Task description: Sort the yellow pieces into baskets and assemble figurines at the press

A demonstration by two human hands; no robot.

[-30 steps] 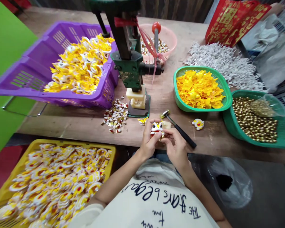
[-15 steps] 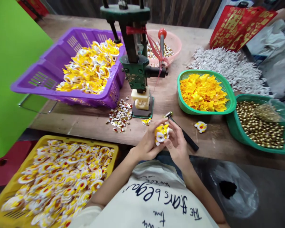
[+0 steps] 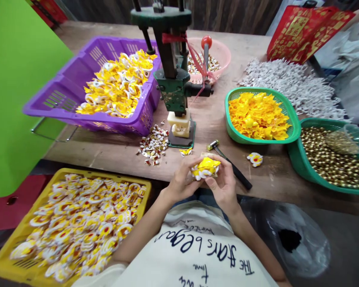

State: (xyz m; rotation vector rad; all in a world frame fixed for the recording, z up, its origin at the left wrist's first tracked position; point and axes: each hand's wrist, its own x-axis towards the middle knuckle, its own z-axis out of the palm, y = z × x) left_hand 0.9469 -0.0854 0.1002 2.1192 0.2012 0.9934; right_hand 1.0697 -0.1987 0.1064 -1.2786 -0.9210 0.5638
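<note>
Between my two hands, low over the table's front edge, is a small yellow and white plastic figure (image 3: pixel 206 167), its yellow side facing up. My left hand (image 3: pixel 181 179) grips its left end with fingers and thumb. From the other side my right hand (image 3: pixel 224 179) closes on it, thumb along the lower edge. A hammer (image 3: pixel 235 169) with a black handle lies just right of my right hand. A small yellow piece (image 3: pixel 185 152) rests beyond my left hand, and a yellow and white piece with a red dot (image 3: pixel 255 159) lies to the right.
A green hand press (image 3: pixel 173 87) stands behind my hands, small red and white parts (image 3: pixel 154 144) beside it. Around are a purple basket (image 3: pixel 107 115), a yellow crate (image 3: pixel 148 195), a green basket (image 3: pixel 233 133) of yellow parts, and a green basket (image 3: pixel 296 159) of gold beads.
The figure has been turned in my hands: its white front showed before, and now its yellow side is uppermost. My hands stay together in about the same place. The view has shifted slightly.
</note>
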